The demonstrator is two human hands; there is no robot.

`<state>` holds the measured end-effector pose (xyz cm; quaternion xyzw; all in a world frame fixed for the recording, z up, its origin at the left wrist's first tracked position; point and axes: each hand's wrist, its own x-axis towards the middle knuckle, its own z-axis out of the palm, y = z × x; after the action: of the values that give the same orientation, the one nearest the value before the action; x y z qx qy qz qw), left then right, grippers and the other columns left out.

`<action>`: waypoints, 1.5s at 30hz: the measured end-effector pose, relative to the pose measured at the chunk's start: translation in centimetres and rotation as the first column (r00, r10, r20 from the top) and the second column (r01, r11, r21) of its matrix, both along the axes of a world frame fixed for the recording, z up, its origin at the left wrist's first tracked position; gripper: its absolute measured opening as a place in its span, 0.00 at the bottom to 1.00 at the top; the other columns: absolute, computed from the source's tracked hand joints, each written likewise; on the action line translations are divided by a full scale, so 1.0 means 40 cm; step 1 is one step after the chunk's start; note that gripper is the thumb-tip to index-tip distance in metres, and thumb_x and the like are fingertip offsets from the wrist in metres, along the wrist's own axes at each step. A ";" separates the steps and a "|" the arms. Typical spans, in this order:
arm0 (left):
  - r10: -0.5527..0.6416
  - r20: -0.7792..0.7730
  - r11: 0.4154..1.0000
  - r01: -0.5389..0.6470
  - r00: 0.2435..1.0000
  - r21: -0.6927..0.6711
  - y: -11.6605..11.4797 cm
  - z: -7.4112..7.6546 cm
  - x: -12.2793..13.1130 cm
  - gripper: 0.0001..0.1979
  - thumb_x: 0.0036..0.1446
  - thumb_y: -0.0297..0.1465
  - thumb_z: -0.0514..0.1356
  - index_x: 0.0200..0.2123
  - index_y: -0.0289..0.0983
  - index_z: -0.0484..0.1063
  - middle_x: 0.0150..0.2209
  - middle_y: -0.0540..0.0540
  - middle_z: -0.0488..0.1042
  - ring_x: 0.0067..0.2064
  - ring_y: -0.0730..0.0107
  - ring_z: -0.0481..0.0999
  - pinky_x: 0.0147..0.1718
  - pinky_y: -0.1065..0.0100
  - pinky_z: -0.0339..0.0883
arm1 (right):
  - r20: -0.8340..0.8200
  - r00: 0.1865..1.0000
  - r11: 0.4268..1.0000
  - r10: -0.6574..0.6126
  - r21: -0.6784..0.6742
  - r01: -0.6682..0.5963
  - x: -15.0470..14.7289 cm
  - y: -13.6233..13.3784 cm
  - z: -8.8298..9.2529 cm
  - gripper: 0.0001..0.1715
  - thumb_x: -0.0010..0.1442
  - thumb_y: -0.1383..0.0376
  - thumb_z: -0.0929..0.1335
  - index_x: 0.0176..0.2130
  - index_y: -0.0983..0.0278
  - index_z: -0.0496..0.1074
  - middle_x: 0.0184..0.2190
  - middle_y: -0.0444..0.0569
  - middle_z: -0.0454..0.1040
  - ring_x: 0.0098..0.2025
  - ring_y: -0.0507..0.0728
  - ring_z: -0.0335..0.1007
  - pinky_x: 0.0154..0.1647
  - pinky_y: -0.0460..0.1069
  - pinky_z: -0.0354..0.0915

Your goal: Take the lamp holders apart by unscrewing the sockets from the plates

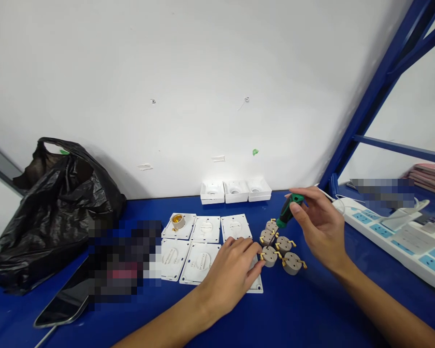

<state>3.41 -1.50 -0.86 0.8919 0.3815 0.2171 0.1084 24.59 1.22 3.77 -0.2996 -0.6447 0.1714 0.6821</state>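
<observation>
White wall (203, 72) fills the upper frame, blue tabletop (297, 309) below. Head view: I see the left hand (232, 268), lower center, thumb and forefinger pinching a round gray socket (269, 257) by its left side, right of center. Right hand (321, 229), fingers closed round a green-black screwdriver (287, 211), aims the shaft down at that socket; can't tell if the tip touches. White plates (205, 229) lie center, black bag (58, 203) at left.
</observation>
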 end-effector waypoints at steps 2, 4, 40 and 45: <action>0.019 -0.001 1.000 -0.019 1.000 -0.001 0.001 -0.003 0.005 0.04 0.69 0.27 0.65 0.43 0.39 0.72 0.44 0.47 0.80 0.45 0.56 0.81 0.51 0.53 0.71 | 0.002 1.000 1.000 0.010 -0.012 -0.010 -0.003 0.001 -0.004 0.16 0.69 0.69 0.71 0.53 0.52 0.80 0.42 0.47 0.71 0.44 0.56 0.70 0.43 0.51 0.69; 0.035 -0.004 0.999 -0.035 0.999 -0.003 0.002 -0.007 0.010 0.04 0.69 0.27 0.65 0.43 0.39 0.72 0.43 0.47 0.80 0.46 0.55 0.81 0.52 0.52 0.71 | 0.004 1.000 1.000 0.012 -0.021 -0.012 -0.005 0.002 -0.009 0.16 0.69 0.69 0.71 0.54 0.52 0.80 0.42 0.47 0.71 0.44 0.56 0.70 0.42 0.51 0.69; 0.633 -0.413 0.770 -0.591 0.655 0.242 0.159 0.128 -0.341 0.17 0.70 0.38 0.58 0.53 0.32 0.72 0.43 0.29 0.82 0.52 0.34 0.78 0.48 0.48 0.67 | -0.014 0.999 0.998 -0.039 -0.057 0.038 -0.017 0.000 -0.023 0.11 0.69 0.62 0.72 0.51 0.53 0.80 0.41 0.47 0.71 0.43 0.57 0.72 0.45 0.53 0.74; 0.609 -0.437 0.781 -0.597 0.662 0.184 0.165 0.115 -0.332 0.12 0.69 0.38 0.58 0.50 0.38 0.73 0.41 0.37 0.84 0.48 0.45 0.82 0.49 0.54 0.66 | -0.041 0.997 0.996 -0.070 -0.054 0.068 -0.029 0.006 -0.030 0.11 0.68 0.63 0.73 0.50 0.55 0.79 0.42 0.48 0.71 0.45 0.58 0.73 0.43 0.53 0.74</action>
<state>-9.88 5.09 3.74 0.7411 0.6666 0.0208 -0.0772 23.42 1.47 2.57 -0.3357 -0.6147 0.1710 0.6930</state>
